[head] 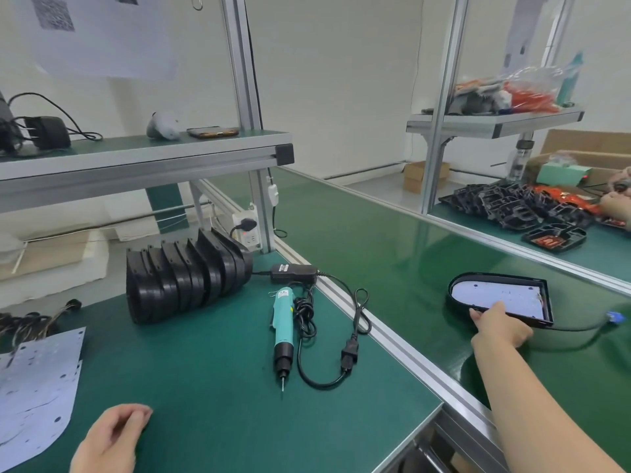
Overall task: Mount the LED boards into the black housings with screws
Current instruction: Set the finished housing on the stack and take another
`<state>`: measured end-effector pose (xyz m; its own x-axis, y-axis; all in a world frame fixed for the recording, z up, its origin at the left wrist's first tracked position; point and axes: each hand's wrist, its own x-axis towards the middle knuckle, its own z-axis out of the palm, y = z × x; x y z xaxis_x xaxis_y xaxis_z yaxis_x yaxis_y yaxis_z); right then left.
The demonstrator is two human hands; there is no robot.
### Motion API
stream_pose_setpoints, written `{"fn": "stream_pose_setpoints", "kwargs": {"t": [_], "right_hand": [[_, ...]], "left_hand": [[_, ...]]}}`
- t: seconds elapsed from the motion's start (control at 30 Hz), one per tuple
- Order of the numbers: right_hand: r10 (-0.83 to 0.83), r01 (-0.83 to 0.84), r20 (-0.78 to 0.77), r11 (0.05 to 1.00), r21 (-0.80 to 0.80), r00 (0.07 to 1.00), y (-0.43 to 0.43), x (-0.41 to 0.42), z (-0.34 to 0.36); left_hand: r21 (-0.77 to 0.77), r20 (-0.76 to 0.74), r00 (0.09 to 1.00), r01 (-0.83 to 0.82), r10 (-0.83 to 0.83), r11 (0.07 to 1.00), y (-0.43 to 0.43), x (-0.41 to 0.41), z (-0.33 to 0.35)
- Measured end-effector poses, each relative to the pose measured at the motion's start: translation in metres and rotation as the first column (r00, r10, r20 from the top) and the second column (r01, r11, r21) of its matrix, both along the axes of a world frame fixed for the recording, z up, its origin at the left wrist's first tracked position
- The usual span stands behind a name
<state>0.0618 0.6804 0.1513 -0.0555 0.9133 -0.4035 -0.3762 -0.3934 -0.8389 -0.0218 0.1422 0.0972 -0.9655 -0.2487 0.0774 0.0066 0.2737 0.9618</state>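
Observation:
A black housing (457,303) with a white LED board (505,295) inside lies on the green conveyor belt (392,240) to the right. My right hand (500,327) reaches across the rail and grips the housing's near rim, thumb over the board. A black cable with a blue connector (615,317) trails from the housing. My left hand (109,442) rests on the bench at the bottom left, fingers loosely curled, holding nothing. A row of nested black housings (184,281) lies on its side on the bench. White LED boards (34,387) are stacked at the left edge. A teal electric screwdriver (283,332) lies between them.
The screwdriver's black adapter (293,273) and looped cord (351,349) lie by the aluminium rail (409,356). A shelf (143,155) overhangs the bench. Across the belt, a pile of black parts (505,203) lies in front of another person's hands (614,206).

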Motion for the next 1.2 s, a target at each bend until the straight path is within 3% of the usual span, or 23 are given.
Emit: {"fn": "stream_pose_setpoints", "kwargs": {"t": [0.1,0.27,0.37,0.4,0.43,0.47,0.5,0.6,0.63,0.67,0.7,0.73,0.93,1.2], "right_hand": [[-0.012,0.011,-0.046,1.000,-0.029,0.999,0.000,-0.001,0.001],[0.144,-0.141,0.061,0.989,-0.050,0.988,-0.002,-0.001,-0.005],[0.164,-0.153,0.220,0.986,-0.066,0.961,-0.024,-0.005,0.011],[0.201,-0.234,0.505,0.972,0.002,0.840,-0.030,-0.005,0.014],[0.177,-0.370,0.789,0.927,0.067,0.588,-0.037,-0.007,0.018],[0.107,-0.427,0.879,0.897,0.116,0.464,-0.041,-0.008,0.019],[0.100,-0.404,0.885,0.909,0.104,0.454,-0.048,-0.008,0.022],[0.151,-0.384,0.812,0.918,0.096,0.564,-0.067,-0.025,0.025],[0.196,-0.350,0.699,0.933,0.083,0.688,-0.075,-0.031,0.023],[0.255,-0.259,0.354,0.965,-0.036,0.900,-0.084,-0.033,0.028],[0.246,-0.253,-0.061,0.951,-0.178,0.967,-0.095,-0.037,0.034],[0.260,-0.302,-0.238,0.940,-0.162,0.936,-0.107,-0.043,0.034],[0.444,-0.428,-0.046,0.882,0.197,0.895,-0.200,-0.070,0.035],[0.621,-0.591,0.003,0.745,0.308,0.784,-0.295,-0.097,0.025]], "left_hand": [[0.035,-0.009,1.000,-0.012,0.012,0.999,0.000,-0.001,-0.001],[0.083,0.022,1.000,-0.016,0.015,0.996,0.000,-0.001,0.001],[0.084,0.027,1.000,-0.003,0.001,0.996,0.000,0.000,0.001],[0.085,0.031,1.000,-0.001,-0.002,0.996,0.000,0.000,0.002],[0.085,0.033,0.999,0.002,-0.004,0.996,0.001,0.001,0.002],[0.084,0.033,0.999,0.002,-0.004,0.996,0.001,0.001,0.003],[0.080,0.028,1.000,-0.001,-0.001,0.997,0.001,0.000,0.003],[0.036,0.010,1.000,0.003,-0.003,0.999,0.000,0.000,0.004],[0.020,0.009,1.000,0.006,-0.007,1.000,0.000,-0.001,0.004],[0.007,0.010,1.000,0.010,-0.010,1.000,0.000,-0.002,0.004],[-0.005,0.011,1.000,0.014,-0.014,1.000,0.000,-0.002,0.004],[-0.021,0.012,1.000,0.015,-0.015,1.000,0.000,-0.002,0.005],[-0.096,-0.017,0.999,0.025,-0.026,0.995,0.001,-0.001,0.004],[-0.071,-0.007,0.999,0.034,-0.034,0.997,0.000,0.005,0.010]]}}
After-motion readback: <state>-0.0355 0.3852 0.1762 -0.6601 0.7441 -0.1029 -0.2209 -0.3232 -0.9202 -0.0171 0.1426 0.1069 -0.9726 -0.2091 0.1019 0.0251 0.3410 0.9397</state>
